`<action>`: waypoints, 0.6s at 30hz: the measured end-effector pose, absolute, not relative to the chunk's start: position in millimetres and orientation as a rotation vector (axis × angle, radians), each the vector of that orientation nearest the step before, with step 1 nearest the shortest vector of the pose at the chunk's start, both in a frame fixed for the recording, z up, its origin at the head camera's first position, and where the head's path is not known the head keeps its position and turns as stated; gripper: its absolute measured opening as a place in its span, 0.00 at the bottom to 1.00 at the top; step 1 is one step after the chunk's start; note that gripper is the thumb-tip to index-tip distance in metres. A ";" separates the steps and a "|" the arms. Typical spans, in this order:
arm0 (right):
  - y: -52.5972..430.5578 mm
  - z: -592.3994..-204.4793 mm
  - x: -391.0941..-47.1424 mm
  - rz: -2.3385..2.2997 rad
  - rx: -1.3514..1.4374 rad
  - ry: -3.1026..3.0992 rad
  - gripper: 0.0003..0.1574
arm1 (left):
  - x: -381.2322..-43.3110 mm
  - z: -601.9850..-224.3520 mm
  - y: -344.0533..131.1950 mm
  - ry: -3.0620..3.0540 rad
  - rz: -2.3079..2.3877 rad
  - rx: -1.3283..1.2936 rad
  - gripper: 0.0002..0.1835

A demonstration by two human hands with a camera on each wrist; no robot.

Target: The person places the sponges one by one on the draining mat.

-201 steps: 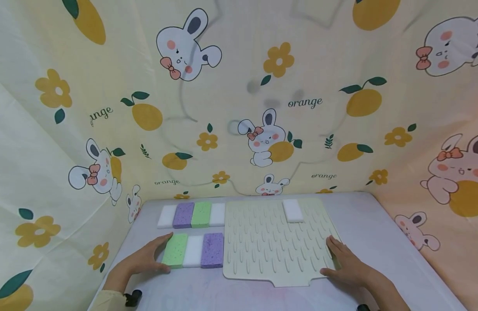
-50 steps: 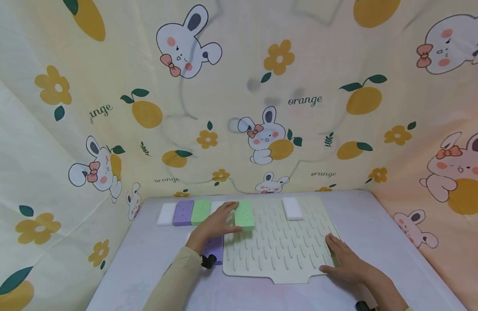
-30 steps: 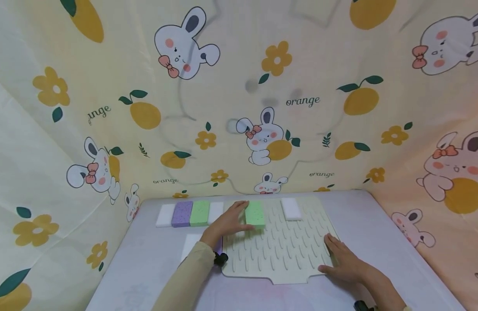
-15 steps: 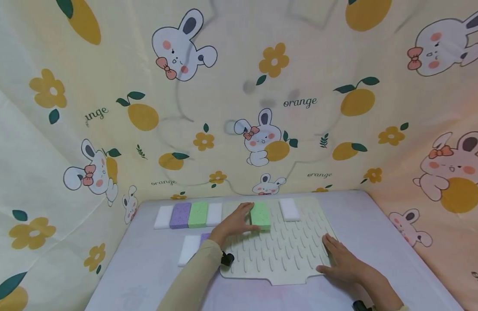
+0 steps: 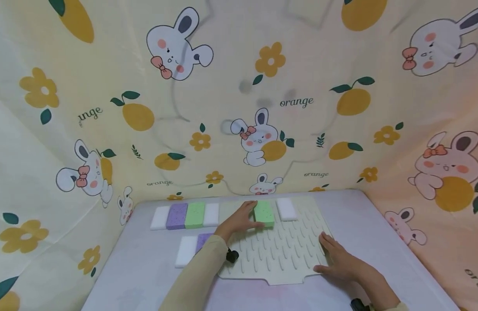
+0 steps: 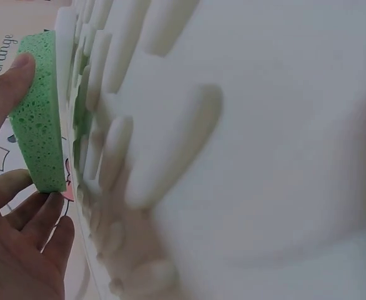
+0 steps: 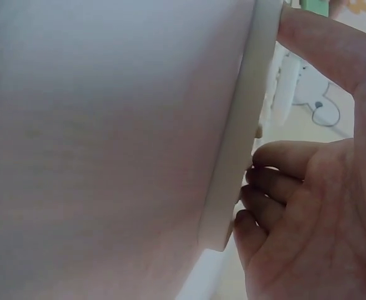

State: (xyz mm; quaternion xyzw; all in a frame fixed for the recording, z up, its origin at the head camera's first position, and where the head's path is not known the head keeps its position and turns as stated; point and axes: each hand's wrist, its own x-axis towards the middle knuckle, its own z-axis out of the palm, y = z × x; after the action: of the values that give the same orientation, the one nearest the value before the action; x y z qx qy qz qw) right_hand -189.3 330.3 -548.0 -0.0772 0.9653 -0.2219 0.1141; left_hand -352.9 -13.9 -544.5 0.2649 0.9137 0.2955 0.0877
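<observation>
Between thumb and fingers the left hand pinches a green, pore-pitted rectangular sponge over the far half of a flat cream mat studded with slender raised ridges, just left of a smooth white rectangular block. Thumb spread from its fingers, the right hand rests against the mat's right edge. A row of four flat rectangular blocks — white, purple, green, white — lies on the pale desk, left of the mat

Plain, pale beige cloth makes up the long left sleeve, softly creased; a small black camera sits by its cuff. The left hand and right hand are bare. A second black camera and a bit of beige right sleeve show too.
</observation>
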 end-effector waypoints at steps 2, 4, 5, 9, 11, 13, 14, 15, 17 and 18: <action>330.1 -546.7 -189.8 -0.650 -0.225 2.821 0.76 | -354.0 -545.5 -10.4 2.710 0.906 0.784 0.57; 329.4 -543.8 -189.2 -0.660 -0.231 2.813 0.76 | -355.7 -547.4 -7.4 2.698 0.930 0.776 0.57; 329.1 -542.3 -188.8 -0.666 -0.233 2.807 0.75 | -356.9 -549.0 -6.0 2.698 0.933 0.776 0.57; 328.4 -540.6 -187.2 -0.685 -0.244 2.798 0.74 | -361.7 -553.8 -2.0 2.688 0.946 0.757 0.57; 328.4 -541.5 -186.6 -0.684 -0.260 2.806 0.74 | -364.2 -555.1 -0.3 2.685 0.958 0.754 0.57; 328.6 -542.7 -186.2 -0.690 -0.269 2.813 0.73 | -366.3 -555.0 1.0 2.678 0.978 0.752 0.57; 328.6 -542.8 -185.9 -0.695 -0.271 2.814 0.73 | -367.5 -555.2 1.8 2.674 0.987 0.752 0.57; 328.9 -542.7 -186.1 -0.700 -0.282 2.818 0.73 | -368.7 -555.4 2.5 2.672 0.988 0.753 0.57; 329.2 -542.3 -186.3 -0.709 -0.301 2.822 0.72 | -370.6 -554.8 3.8 2.668 0.988 0.747 0.57; 329.2 -542.1 -186.4 -0.709 -0.298 2.822 0.72 | -371.4 -554.3 4.3 2.665 0.991 0.746 0.57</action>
State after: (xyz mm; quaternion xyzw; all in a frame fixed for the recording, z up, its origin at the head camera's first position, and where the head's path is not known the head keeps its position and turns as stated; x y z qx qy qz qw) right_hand -186.4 329.2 -542.1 -0.1012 0.9592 -0.2410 0.1081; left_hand -371.4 4.3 -554.3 0.2525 0.9020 0.3354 0.1008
